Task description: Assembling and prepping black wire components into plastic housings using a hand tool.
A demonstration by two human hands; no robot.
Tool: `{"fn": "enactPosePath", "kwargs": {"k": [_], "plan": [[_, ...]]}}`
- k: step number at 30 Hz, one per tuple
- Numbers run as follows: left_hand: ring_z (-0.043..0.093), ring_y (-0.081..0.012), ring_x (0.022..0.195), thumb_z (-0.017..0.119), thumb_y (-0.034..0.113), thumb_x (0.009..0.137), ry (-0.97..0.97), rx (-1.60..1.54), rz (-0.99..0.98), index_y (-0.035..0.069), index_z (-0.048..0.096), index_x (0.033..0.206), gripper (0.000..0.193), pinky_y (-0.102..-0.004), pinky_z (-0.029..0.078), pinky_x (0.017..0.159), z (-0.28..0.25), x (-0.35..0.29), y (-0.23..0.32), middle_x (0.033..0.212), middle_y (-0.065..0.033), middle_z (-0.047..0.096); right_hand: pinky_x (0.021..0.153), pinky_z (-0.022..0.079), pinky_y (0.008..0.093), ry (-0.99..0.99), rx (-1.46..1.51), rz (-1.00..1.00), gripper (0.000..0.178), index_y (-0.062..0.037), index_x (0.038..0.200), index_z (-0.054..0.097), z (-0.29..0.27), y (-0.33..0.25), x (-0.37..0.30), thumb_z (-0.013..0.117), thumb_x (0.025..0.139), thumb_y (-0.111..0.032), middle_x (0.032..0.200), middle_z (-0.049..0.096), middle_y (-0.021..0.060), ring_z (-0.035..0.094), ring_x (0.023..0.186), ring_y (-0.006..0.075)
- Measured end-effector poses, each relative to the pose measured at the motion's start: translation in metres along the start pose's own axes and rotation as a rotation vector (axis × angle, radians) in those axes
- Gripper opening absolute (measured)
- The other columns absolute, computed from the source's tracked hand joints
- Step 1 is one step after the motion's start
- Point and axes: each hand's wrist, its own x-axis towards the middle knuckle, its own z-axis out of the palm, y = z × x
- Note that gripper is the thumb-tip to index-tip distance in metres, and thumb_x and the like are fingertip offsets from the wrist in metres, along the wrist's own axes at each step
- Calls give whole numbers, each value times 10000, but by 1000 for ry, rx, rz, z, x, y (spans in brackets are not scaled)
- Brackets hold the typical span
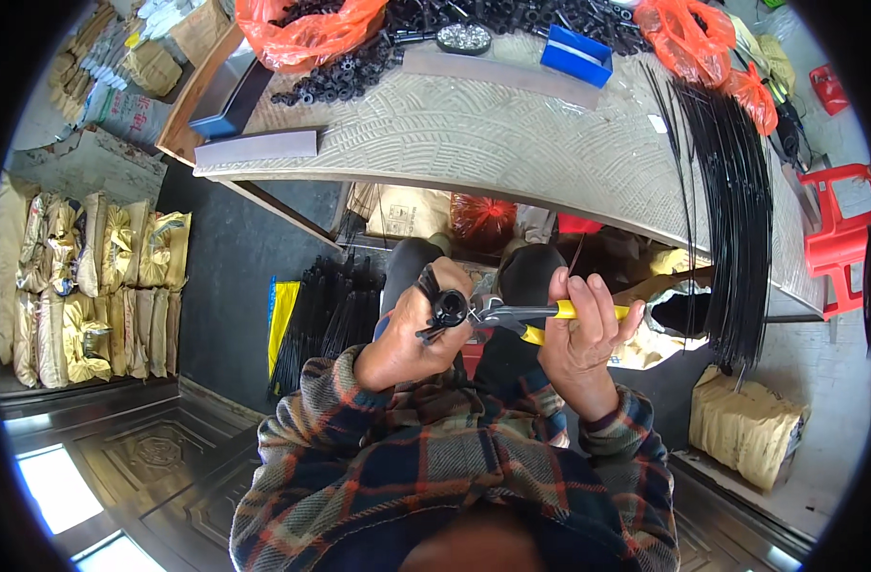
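Note:
My left hand is closed around a black round hub with a dark hole at its end and several thin black ribs sticking out beside it. In my right hand is a pair of pliers with yellow-and-black handles. The handles lie between the thumb and raised fingers. Its metal jaws point left and meet the hub's side by my left fingers. Whether the jaws grip something is too small to tell. Both hands are above my lap, in front of the table.
A patterned table bears black plastic parts, red bags, a blue tray and a dish of small metal pieces. Long black rods hang over its right edge. A red stool stands right; wrapped bundles are stacked left.

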Motion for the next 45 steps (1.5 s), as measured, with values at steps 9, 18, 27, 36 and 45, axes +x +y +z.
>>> {"fn": "enactPosePath", "kwargs": {"k": [9,18,27,36,45], "plan": [[537,-282,790,635,-40,674,-60,57,111,29,438,949,345,-345,440,685,4,4,6,880,-129,505,701,437,375,-646,646,-241,294,-57,894,549,-47,65,38,644,621,-5,1034,487,95,523,887,273],[628,-224,847,771,150,652,-612,-287,81,13,560,1118,530,-309,498,731,-10,11,4,1003,-112,631,611,521,271,-1902,2127,492,558,-22,1209,272,-36,79,17,648,798,-58,997,562,140,632,781,182],[617,-223,730,822,154,546,-493,-295,-146,-7,610,1049,569,-275,477,637,-13,3,11,919,-104,655,595,470,362,-1288,1353,28,459,-63,1141,438,-55,68,20,651,740,-127,807,578,132,598,705,316],[618,-262,675,817,122,554,-299,-209,3,7,593,1038,545,-293,488,616,-11,2,4,915,-121,643,642,489,341,-815,695,-255,554,-71,1160,461,-56,59,25,724,701,-235,974,552,171,577,815,302],[630,-245,747,811,163,574,-475,-265,-42,21,576,1098,592,-298,492,659,-14,9,1,900,-119,636,601,468,269,-1405,1882,432,543,-104,1197,484,-32,83,14,711,736,-279,907,583,113,586,723,183]]}}
